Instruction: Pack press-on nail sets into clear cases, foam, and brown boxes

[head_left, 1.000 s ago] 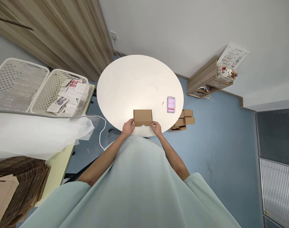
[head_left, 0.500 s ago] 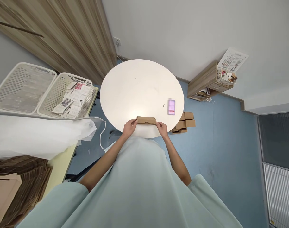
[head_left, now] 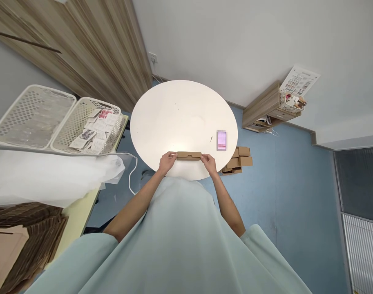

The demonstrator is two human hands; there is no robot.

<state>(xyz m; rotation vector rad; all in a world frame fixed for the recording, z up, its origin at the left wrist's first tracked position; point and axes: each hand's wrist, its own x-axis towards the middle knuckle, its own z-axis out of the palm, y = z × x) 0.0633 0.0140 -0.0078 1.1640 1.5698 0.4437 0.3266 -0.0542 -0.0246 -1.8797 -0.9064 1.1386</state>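
Observation:
A small brown cardboard box [head_left: 189,156] stands on its edge at the near rim of the round white table [head_left: 180,118], showing me only a narrow side. My left hand [head_left: 167,162] pinches its left end. My right hand [head_left: 209,163] pinches its right end. Both hands have their fingers closed on the box. A phone [head_left: 221,140] with a lit pink screen lies on the table to the right of the box.
Folded cardboard boxes [head_left: 237,159] lie stacked on the blue floor right of the table. Two white perforated baskets [head_left: 63,122] stand on a side table at left, one holding printed packets. Flat cardboard [head_left: 17,241] is piled at lower left. A wooden shelf [head_left: 266,106] stands against the wall.
The box lay with its broad face up a second ago; both hands have tipped it so only its narrow edge shows. The view has shifted slightly.

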